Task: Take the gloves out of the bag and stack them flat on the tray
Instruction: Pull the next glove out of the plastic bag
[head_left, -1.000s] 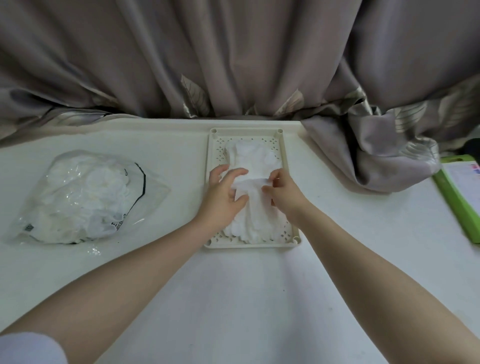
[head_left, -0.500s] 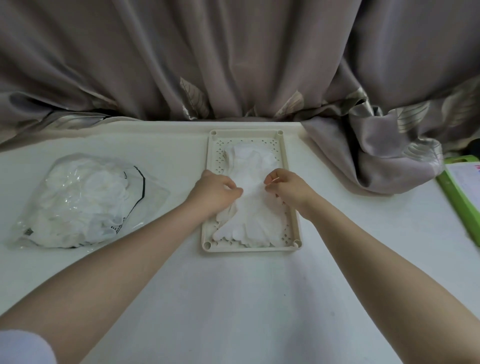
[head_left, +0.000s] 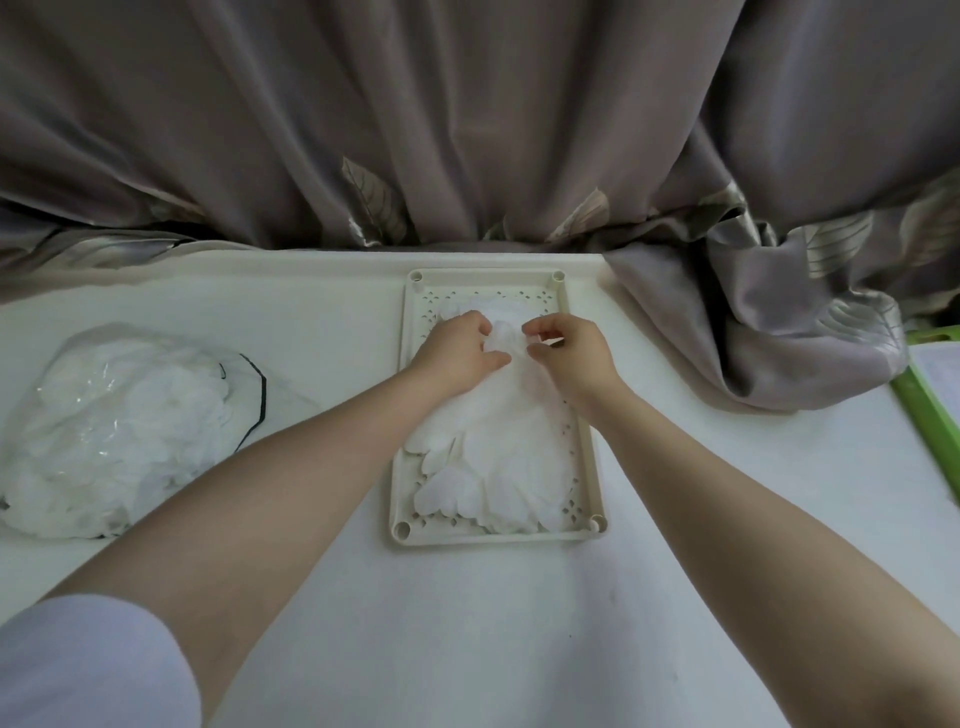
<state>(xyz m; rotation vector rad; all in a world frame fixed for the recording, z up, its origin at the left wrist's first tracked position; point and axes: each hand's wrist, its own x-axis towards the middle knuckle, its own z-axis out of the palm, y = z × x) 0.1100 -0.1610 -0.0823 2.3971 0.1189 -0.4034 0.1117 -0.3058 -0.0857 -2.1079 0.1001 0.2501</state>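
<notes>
A cream perforated tray (head_left: 587, 467) lies lengthwise at the table's far middle. White thin gloves (head_left: 498, 467) lie stacked in it, fingers pointing toward me. My left hand (head_left: 457, 353) and my right hand (head_left: 571, 353) both sit over the far half of the tray. Each pinches the cuff end of the top glove (head_left: 501, 338) between curled fingers and thumb, and the cuff bunches up between them. A clear plastic bag (head_left: 119, 431) holding several more white gloves lies at the left of the table.
A grey-brown curtain (head_left: 467, 130) hangs along the table's far edge, and a fold of it (head_left: 753, 338) spills onto the table right of the tray. A green-edged board (head_left: 930, 415) sits at the far right edge.
Both hands have slid from the tray's middle toward its far end along the top glove. The left hand went from lying flat to pinching the cuff.
</notes>
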